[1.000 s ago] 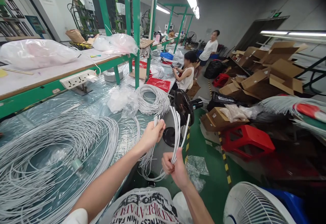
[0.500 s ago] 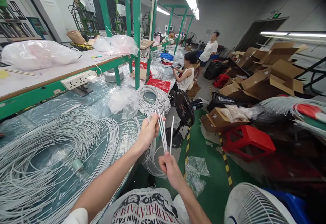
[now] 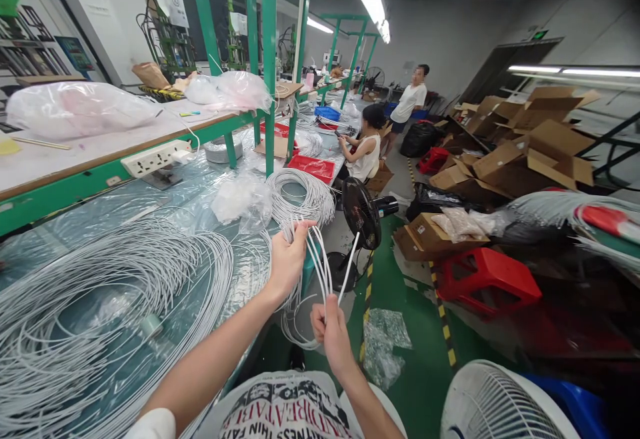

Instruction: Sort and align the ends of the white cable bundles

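Note:
Several thin white cables (image 3: 320,256) run between my two hands, bowed slightly to the right. My left hand (image 3: 289,259) is closed around their upper ends, thumb on top, with cut tips poking out above the fingers. Lower down, my right hand (image 3: 331,332) grips the same cables in a fist, thumb up. One cable (image 3: 349,267) leans away from the others to the right, its upper end free. More cable hangs in loops (image 3: 295,326) below my left hand. A large loose coil of white cables (image 3: 200,306) lies on the table to the left.
A tied coil (image 3: 305,199) and clear plastic bags (image 3: 243,199) lie on the plastic-covered table (image 3: 125,209). A black fan (image 3: 361,212) stands just beyond my hands, a white fan (image 3: 500,402) at lower right. Red stools (image 3: 485,279) and cardboard boxes (image 3: 535,159) occupy the right side. Two people are farther back.
The cables between my hands now bow more, and the separate cable has tilted farther right. My left hand has shifted slightly left; both hands keep their grip.

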A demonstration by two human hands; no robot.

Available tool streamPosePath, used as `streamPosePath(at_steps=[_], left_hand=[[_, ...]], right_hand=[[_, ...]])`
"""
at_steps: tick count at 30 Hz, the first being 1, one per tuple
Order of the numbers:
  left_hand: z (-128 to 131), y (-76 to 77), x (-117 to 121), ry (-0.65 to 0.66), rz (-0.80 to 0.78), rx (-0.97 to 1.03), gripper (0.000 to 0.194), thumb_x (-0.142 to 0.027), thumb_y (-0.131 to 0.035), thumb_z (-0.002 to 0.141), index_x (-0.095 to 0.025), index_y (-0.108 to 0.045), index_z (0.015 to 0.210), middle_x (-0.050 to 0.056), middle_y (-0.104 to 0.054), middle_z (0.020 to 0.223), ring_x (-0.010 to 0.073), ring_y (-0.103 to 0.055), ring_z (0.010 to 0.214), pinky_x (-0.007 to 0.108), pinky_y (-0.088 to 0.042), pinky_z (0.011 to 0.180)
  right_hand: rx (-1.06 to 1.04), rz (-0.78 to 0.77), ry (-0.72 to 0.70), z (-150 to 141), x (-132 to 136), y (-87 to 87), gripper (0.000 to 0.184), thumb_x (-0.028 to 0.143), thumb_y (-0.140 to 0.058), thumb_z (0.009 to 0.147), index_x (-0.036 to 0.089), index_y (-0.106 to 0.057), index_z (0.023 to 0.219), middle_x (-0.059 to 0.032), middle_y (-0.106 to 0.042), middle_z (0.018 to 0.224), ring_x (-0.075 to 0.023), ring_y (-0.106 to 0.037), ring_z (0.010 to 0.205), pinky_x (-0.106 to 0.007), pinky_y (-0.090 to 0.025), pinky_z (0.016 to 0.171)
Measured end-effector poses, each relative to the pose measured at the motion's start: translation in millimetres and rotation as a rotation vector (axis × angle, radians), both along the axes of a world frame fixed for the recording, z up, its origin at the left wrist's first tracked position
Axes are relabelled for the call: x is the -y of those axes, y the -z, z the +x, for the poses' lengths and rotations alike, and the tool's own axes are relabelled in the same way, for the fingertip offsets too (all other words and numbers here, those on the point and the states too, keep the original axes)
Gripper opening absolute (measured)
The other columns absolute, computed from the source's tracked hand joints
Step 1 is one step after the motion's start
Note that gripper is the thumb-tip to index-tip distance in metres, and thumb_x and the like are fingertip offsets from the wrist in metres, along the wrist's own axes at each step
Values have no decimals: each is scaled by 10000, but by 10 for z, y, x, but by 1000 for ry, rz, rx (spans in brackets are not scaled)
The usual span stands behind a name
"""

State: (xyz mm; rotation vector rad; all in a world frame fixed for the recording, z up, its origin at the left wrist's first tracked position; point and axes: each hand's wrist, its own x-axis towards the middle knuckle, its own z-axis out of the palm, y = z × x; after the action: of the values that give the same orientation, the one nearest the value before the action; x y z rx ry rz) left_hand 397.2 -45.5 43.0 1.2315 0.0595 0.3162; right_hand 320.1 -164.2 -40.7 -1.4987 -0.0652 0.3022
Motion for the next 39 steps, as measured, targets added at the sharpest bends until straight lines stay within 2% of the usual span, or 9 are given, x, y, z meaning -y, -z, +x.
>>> streamPosePath(at_steps=[5, 10, 14, 19, 23, 25, 28, 32, 39], left_hand=[[-16, 21, 53, -60, -68, -2, 446, -594, -624, 858, -151, -680, 859, -82, -228, 520, 60, -189, 458, 193, -164, 435], [-9, 59, 68, -156, -181, 22, 428, -586, -657, 837, -161, -678, 880, -89, -212, 532, 60, -175, 455, 180, -176, 423], [7, 84, 37, -177, -220, 25, 450, -603, -660, 830, -174, -571, 726, -87, -215, 525, 58, -177, 450, 182, -170, 421], [79, 149, -17, -209, -195, 53, 482, -573, -612, 866, -187, -433, 641, -55, -371, 546, 64, -319, 468, 183, -253, 450], [100, 140, -12, -162, -247, 48, 439, -561, -587, 879, -197, -441, 682, -27, -512, 551, 99, -486, 490, 204, -402, 524], [83, 100, -5, -129, -322, -4, 447, -579, -615, 855, -198, -442, 698, -30, -510, 518, 113, -515, 482, 211, -427, 527], [38, 25, -10, -41, -468, -105, 469, -575, -703, 803, -192, -443, 724, -68, -426, 487, 86, -453, 432, 180, -378, 465], [-25, -57, -28, 80, -591, -160, 477, -553, -727, 809, -190, -427, 735, -121, -247, 496, 27, -170, 377, 154, -192, 375], [-84, -126, -45, 188, -520, -181, 654, -486, -802, 732, -222, -221, 592, -120, -149, 455, 31, -112, 382, 181, -133, 367]], right_hand=[[-50, 54, 68, -9, -97, 35, 742, 899, -307, 786, 229, -239, 473, 48, -159, 450, -73, -139, 407, -262, -93, 415], [-57, 64, 122, 27, -145, 31, 743, 896, -342, 779, 226, -247, 472, 51, -163, 453, -67, -148, 401, -258, -87, 407], [-85, 79, 146, 29, -173, 27, 752, 910, -335, 765, 222, -241, 476, 53, -166, 458, -63, -147, 393, -258, -96, 403], [-33, -21, 124, -9, -210, 62, 744, 887, -306, 800, 217, -256, 480, 41, -192, 464, -75, -190, 409, -263, -125, 416], [-50, -26, 114, -12, -234, 61, 749, 899, -295, 787, 217, -247, 483, 43, -186, 467, -73, -184, 409, -262, -122, 420], [-65, -19, 122, 3, -231, 54, 753, 911, -295, 773, 218, -248, 482, 45, -182, 463, -72, -180, 402, -262, -115, 417], [-60, -30, 136, 35, -205, 55, 751, 912, -299, 770, 220, -252, 480, 47, -174, 458, -74, -176, 404, -265, -115, 421], [-44, -55, 194, 81, -174, 91, 734, 899, -349, 769, 222, -267, 496, 44, -192, 476, -80, -181, 427, -269, -137, 424], [-162, 70, 269, 158, -165, 136, 720, 885, -386, 764, 204, -369, 530, 47, -275, 449, -67, -210, 377, -239, -148, 379]])
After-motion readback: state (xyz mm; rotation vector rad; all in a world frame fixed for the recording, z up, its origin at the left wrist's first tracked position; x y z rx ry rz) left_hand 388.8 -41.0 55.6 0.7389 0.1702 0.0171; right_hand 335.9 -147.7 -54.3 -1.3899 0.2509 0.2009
